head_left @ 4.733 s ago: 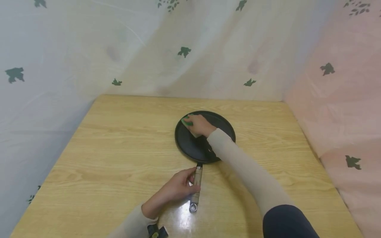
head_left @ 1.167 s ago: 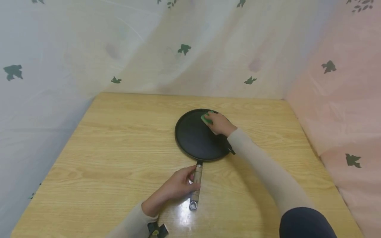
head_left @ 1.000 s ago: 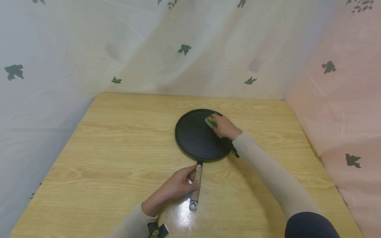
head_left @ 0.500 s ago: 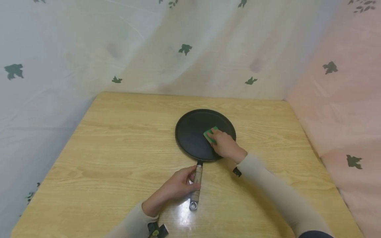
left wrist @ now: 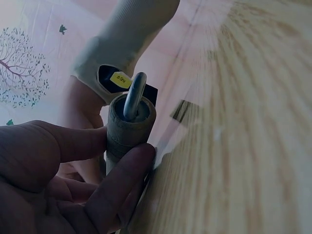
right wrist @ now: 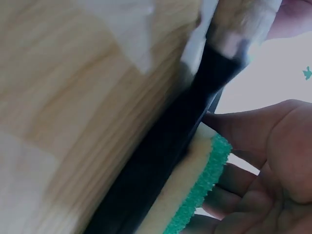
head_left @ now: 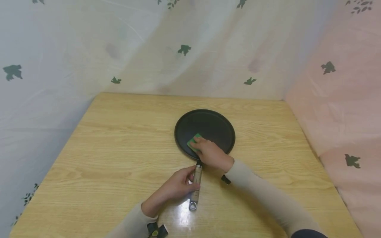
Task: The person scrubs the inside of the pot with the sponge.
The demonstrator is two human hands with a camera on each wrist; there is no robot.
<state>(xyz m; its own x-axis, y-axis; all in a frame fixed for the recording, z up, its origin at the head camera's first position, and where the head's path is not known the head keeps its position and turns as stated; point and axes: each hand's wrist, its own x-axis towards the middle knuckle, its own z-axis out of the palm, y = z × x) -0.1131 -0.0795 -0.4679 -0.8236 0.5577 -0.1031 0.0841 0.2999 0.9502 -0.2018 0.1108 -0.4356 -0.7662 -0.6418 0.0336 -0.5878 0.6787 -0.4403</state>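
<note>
A round black flat pan (head_left: 208, 125) lies on the wooden table, its wooden handle (head_left: 196, 178) pointing toward me. My left hand (head_left: 177, 185) grips that handle between thumb and fingers; in the left wrist view the metal hanging ring (left wrist: 135, 96) stands out of the handle's end. In my right hand (head_left: 212, 153) is a sponge (head_left: 194, 142), held against the pan's near left part, just above where the handle joins. The right wrist view shows the sponge's green scouring layer (right wrist: 204, 187) toward my palm and its pale yellow side against the black pan.
The wooden table (head_left: 119, 145) spreads out around the pan. Behind it hangs a pale cloth (head_left: 143, 43) with green leaf shapes, and a pinkish cloth (head_left: 342, 109) borders the right side. Dark camera straps sit at both wrists.
My right hand has slid the sponge from the pan's far left, across to the far right, then toward me and left to the near edge. My left hand stays on the handle.
</note>
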